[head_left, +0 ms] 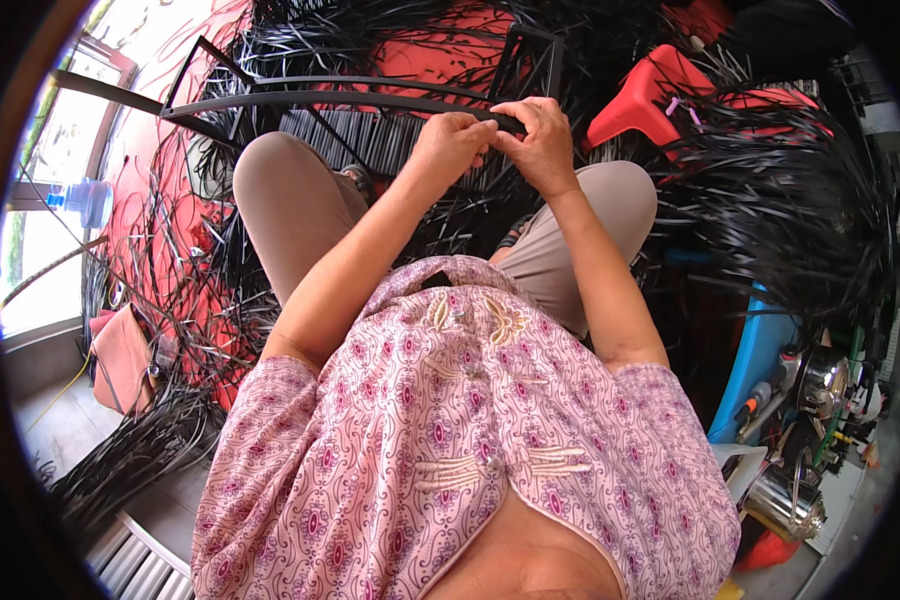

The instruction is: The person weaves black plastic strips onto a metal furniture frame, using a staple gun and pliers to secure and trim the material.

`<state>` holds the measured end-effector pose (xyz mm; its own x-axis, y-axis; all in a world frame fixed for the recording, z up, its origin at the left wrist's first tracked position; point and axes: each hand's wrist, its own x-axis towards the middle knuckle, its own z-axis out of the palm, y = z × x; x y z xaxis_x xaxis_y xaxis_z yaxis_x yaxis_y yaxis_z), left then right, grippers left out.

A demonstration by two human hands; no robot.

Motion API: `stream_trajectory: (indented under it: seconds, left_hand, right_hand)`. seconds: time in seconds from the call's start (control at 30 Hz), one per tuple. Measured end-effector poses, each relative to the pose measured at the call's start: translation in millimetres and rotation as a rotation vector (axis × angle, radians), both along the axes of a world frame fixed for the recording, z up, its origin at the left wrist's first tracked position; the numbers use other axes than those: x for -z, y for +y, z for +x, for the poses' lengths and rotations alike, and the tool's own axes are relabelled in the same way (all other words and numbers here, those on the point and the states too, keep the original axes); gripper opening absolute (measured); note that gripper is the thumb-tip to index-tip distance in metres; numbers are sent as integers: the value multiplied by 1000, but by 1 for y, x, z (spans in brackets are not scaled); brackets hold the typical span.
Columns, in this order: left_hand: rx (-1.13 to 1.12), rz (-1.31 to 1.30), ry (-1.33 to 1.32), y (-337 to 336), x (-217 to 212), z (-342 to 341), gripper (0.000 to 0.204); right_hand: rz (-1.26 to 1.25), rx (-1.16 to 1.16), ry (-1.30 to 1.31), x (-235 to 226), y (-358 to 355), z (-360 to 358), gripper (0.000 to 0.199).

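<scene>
A black chair-like frame [320,103] of thin bars lies across in front of my knees. Dark flat strips form a closely ribbed panel [345,140] in its lower part. At the right end of its near bar, my right hand [542,145] bends its fingers and thumb round the bar. My left hand [452,148] is closed right beside it, fingertips pinched together and almost touching the right thumb. Whatever lies between the left fingertips is hidden; a thin black strip there cannot be told from the bar.
Loose black strips [780,220] heap up at the right and spread over the red floor covering [150,250]. A red plastic stool [645,105] stands beyond my right knee. Metal flasks [785,500] and a blue panel [745,360] are at lower right, a clear water bottle [92,203] at left.
</scene>
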<state>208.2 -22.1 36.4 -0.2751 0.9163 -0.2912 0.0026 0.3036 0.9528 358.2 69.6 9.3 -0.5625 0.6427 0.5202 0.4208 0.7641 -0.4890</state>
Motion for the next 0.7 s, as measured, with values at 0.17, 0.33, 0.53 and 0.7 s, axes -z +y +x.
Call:
stream_trajectory:
  seconds: [0.17, 0.33, 0.53, 0.7]
  left_hand:
    - [42, -32, -147, 2, -18, -15, 32]
    - [-60, 548, 688, 6, -5, -45, 26]
    - [316, 610, 918, 19, -5, -51, 25]
    - [469, 642, 814, 55, -11, -52, 26]
  right_hand:
    - [18, 69, 24, 4, -2, -4, 33]
    - [63, 68, 27, 4, -2, -7, 33]
    - [52, 65, 44, 7, 2, -8, 32]
    - [95, 93, 32, 0, 12, -6, 28]
